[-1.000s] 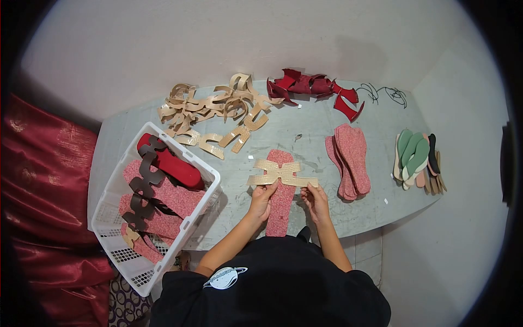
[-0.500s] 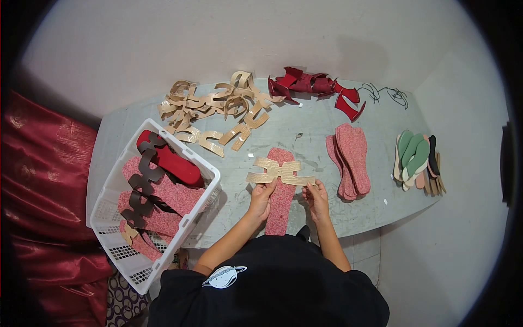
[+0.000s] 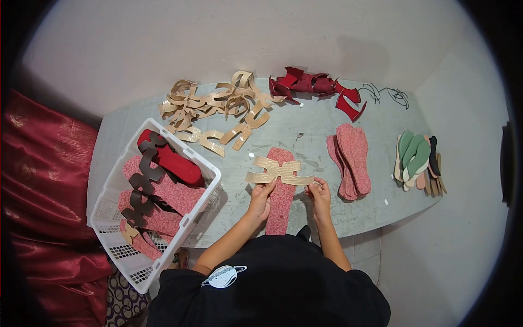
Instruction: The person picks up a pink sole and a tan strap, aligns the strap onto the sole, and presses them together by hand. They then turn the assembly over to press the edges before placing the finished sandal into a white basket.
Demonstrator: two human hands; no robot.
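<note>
A beige H-shaped sandal strap (image 3: 279,171) lies across a pink speckled sole (image 3: 280,210) near the table's front edge. My left hand (image 3: 261,200) pinches the strap's lower left part between thumb and fingers. At the strap's right end, my right hand (image 3: 319,197) grips the tip in the same way. The sole's toe end shows above the strap, and its lower end reaches my black shirt.
A white basket (image 3: 199,155) with pink soles, dark brown straps and a red sole stands at the left. Beige straps (image 3: 210,106) and dark red straps (image 3: 305,83) lie along the back. Pink soles (image 3: 354,158) and green insoles (image 3: 414,152) are at the right.
Almost nothing differs. The right end of the strap and my right hand's fingers have shifted very slightly; both hands keep their hold.
</note>
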